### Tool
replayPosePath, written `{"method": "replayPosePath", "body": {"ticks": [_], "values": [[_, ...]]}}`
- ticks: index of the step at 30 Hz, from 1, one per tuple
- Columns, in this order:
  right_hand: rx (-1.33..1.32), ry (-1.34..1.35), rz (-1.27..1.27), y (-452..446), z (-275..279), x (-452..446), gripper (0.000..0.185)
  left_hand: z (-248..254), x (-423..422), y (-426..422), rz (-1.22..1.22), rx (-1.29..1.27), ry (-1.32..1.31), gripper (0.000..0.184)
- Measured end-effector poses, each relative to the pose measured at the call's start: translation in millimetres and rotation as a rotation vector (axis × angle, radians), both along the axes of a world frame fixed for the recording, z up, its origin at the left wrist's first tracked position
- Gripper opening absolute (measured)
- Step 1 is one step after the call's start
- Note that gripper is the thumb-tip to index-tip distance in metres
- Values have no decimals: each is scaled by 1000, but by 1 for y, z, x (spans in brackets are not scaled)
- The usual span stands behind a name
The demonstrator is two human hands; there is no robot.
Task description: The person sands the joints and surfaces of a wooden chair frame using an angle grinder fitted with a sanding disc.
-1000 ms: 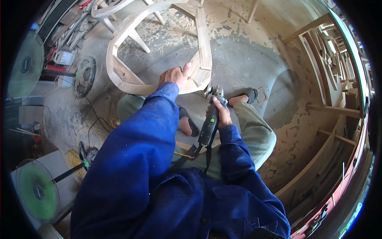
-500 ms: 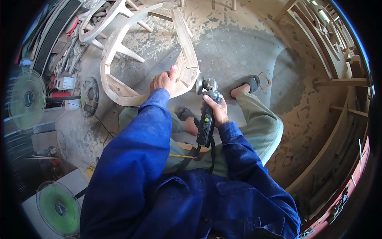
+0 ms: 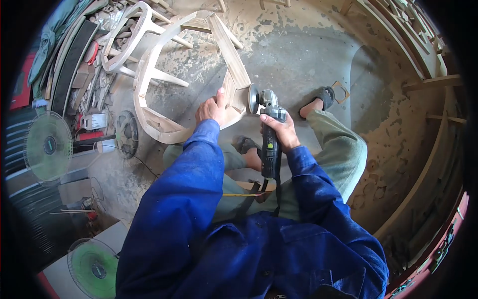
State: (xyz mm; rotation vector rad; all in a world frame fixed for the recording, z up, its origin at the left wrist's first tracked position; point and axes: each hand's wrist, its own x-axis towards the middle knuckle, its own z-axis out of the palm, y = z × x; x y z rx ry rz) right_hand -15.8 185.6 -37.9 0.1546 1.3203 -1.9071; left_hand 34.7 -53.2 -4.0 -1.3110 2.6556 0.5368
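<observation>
A pale wooden frame (image 3: 141,94), shaped like an angular ring with jointed sections, is held up in front of me. My left hand (image 3: 211,108) grips its near right part, fingers over the wood and thumb pointing up. In my right hand (image 3: 283,128) is a black and grey angle grinder (image 3: 271,149), held upright with the fingers wrapped round its body. The grinder's round disc (image 3: 254,98) stands on edge at the frame's right corner (image 3: 241,99), where it appears to touch the wood. A cord hangs from the tool's lower end.
Another wooden chair frame (image 3: 130,37) with legs stands beyond, at the left. Two green fans (image 3: 48,145) (image 3: 94,269) are on the left, near stacked wood offcuts (image 3: 89,82). Wooden framework (image 3: 433,84) lines the right. Sandalled feet (image 3: 318,102) rest on the dusty floor.
The grinder has moved up slightly along the frame's right corner, and its disc now overlaps the wood in view. My left hand keeps its hold. The whole view has shifted a little.
</observation>
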Motion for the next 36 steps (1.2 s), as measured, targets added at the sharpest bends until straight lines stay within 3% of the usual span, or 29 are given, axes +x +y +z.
{"method": "replayPosePath", "body": {"ticks": [6, 8, 14, 19, 26, 32, 36], "values": [[66, -203, 51, 16, -30, -5, 45, 0, -2, -3, -30, -3, 10, 82], [57, -163, 66, 17, -42, -10, 48, 4, -2, 1, -18, 3, 20, 82], [44, -22, 60, 5, 3, -31, 61, 4, -1, 4, -55, -10, 38, 85], [95, -159, 124, 21, -37, -29, 73, -2, -1, -1, -59, -20, 79, 90], [16, -51, 125, 11, 4, -41, 59, 6, -1, 3, -53, -14, -13, 86], [105, -144, 59, 23, -49, -22, 59, -9, 2, -5, -88, -25, 151, 84], [218, -82, -89, 15, -46, -21, 59, -1, 2, 0, -85, 5, 125, 82]]}}
